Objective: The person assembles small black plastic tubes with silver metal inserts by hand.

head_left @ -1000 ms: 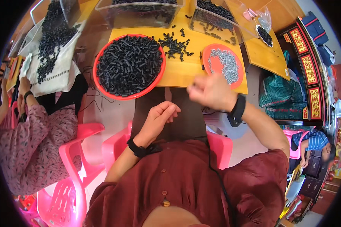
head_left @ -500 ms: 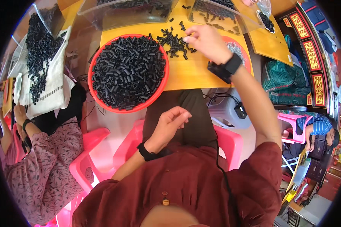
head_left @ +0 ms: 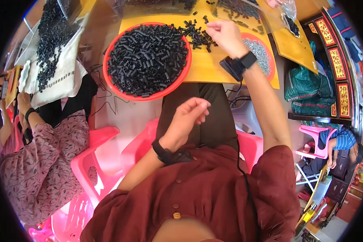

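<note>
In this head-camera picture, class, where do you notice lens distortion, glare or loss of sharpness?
Head view: the fisheye bends the yellow table edge and leaves a black vignette round the rim; bright daylight washes out the pink chair and floor at lower left; the red bowl of black pieces is sharp at centre, while the right hand and left hand look slightly soft.

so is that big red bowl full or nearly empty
Full. The big red bowl is heaped almost to its rim with small black tubes, and more lie loose on the yellow table beside the right hand.
</note>
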`<state>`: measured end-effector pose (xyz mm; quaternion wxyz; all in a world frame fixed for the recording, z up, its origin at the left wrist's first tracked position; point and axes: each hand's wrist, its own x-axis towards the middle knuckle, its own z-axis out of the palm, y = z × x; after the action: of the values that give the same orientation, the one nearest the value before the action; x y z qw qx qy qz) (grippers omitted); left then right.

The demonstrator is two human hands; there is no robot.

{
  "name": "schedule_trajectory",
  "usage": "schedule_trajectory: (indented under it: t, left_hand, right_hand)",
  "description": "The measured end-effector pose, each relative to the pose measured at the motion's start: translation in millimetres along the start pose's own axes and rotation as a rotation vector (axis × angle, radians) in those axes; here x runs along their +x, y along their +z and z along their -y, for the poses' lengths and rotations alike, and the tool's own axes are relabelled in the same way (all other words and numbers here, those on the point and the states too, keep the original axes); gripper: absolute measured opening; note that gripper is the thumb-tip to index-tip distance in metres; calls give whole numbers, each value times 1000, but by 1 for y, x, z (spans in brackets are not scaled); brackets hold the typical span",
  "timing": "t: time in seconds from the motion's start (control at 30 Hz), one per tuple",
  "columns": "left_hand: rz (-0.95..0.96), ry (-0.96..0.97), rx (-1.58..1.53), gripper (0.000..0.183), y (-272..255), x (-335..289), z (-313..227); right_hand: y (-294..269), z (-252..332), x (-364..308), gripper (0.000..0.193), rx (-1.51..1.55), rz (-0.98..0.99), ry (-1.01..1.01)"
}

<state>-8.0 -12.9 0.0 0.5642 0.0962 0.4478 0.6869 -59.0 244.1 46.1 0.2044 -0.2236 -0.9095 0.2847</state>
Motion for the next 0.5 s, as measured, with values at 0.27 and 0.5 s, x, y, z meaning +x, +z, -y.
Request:
schedule_trajectory:
  t: [0.27, 0.5]
  left_hand:
    - [-271, 762, 371, 31, 14, -4, -8]
    - [-161, 942, 575, 23, 22, -14, -6]
  right_hand:
    - [-33, 54, -143, 18, 940, 480, 480]
    - [-45, 53, -184, 26, 1323, 493, 643]
